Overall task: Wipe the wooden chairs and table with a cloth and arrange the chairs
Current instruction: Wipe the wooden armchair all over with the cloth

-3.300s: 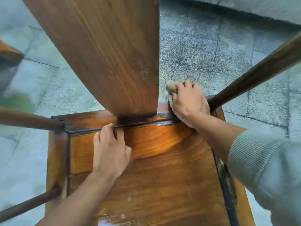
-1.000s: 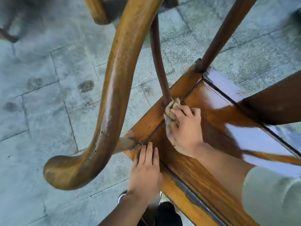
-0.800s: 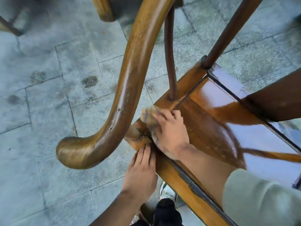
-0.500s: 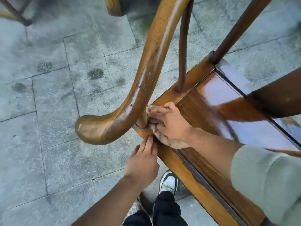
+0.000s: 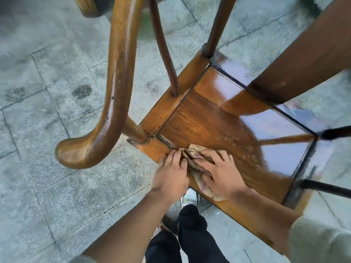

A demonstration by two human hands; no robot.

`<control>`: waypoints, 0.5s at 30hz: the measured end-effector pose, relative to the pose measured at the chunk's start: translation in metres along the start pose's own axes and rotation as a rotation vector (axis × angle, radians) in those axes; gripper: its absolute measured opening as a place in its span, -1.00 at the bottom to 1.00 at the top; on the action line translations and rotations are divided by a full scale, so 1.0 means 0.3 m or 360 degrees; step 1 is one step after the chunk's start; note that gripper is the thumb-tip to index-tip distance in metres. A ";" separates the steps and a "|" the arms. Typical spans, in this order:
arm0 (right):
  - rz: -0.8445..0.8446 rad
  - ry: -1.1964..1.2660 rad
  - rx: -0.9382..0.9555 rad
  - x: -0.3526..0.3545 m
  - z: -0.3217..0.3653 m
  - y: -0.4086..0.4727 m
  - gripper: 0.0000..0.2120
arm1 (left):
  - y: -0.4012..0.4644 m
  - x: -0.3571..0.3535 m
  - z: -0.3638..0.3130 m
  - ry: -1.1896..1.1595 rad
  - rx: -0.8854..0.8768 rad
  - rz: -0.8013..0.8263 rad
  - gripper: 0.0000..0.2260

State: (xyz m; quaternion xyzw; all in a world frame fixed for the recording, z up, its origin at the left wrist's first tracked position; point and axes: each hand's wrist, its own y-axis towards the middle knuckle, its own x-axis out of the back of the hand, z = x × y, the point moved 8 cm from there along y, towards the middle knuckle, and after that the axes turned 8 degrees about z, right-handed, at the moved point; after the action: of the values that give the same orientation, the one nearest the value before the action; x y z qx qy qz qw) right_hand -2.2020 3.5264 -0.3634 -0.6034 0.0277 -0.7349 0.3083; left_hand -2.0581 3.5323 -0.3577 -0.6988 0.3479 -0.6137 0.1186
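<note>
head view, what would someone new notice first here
The big curved wooden armrest sweeps down the left of the frame, ending in a rounded tip above the grey stone paving. Just right of it, the glossy chair seat catches the light, and at its near edge the left hand and right hand press a crumpled cloth onto the wood.

Person seen from above: bare left hand and bare right hand with bare forearms; pale grey-green ribbed knit sleeve pushed up the right arm; black trousers; white and dark lace-up sneaker.
</note>
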 end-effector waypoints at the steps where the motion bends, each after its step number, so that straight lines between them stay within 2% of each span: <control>1: -0.0050 0.0000 -0.0123 0.011 -0.048 -0.017 -0.53 | 0.007 -0.006 -0.016 0.0025 -0.0015 0.0031 -0.46; 2: -0.0162 0.0094 -0.0403 0.033 -0.118 -0.037 -0.54 | 0.015 -0.011 -0.029 0.0046 -0.0016 0.0065 -0.44; 4: -0.0420 0.0478 -0.1204 0.042 -0.272 -0.127 -0.57 | 0.034 -0.016 -0.059 0.0100 -0.0004 0.0137 -0.43; 5: -0.0501 0.0695 -0.1498 0.025 -0.300 -0.163 -0.57 | 0.042 -0.015 -0.058 0.0096 0.0017 0.0162 -0.43; 6: -0.0526 0.0839 -0.1643 0.005 -0.305 -0.192 -0.57 | 0.051 -0.008 -0.065 0.0084 0.0028 0.0184 -0.44; 8: -0.0416 0.1008 -0.1591 -0.029 -0.277 -0.220 -0.56 | 0.072 0.025 -0.093 -0.0012 -0.0011 0.0217 -0.51; 12: 0.0091 0.1343 -0.1302 -0.135 -0.162 -0.286 -0.53 | 0.045 0.081 -0.139 -0.0110 -0.0154 0.0329 -0.59; 15: 0.0166 0.1475 -0.1132 -0.098 -0.045 -0.308 -0.54 | -0.043 0.145 -0.126 -0.0091 -0.0182 0.0287 -0.62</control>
State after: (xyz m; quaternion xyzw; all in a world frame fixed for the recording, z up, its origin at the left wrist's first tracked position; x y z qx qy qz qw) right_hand -2.2505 3.6110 -0.3546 -0.2832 0.4343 -0.8515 0.0784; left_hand -2.0892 3.5241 -0.3080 -0.6874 0.4404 -0.5595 0.1432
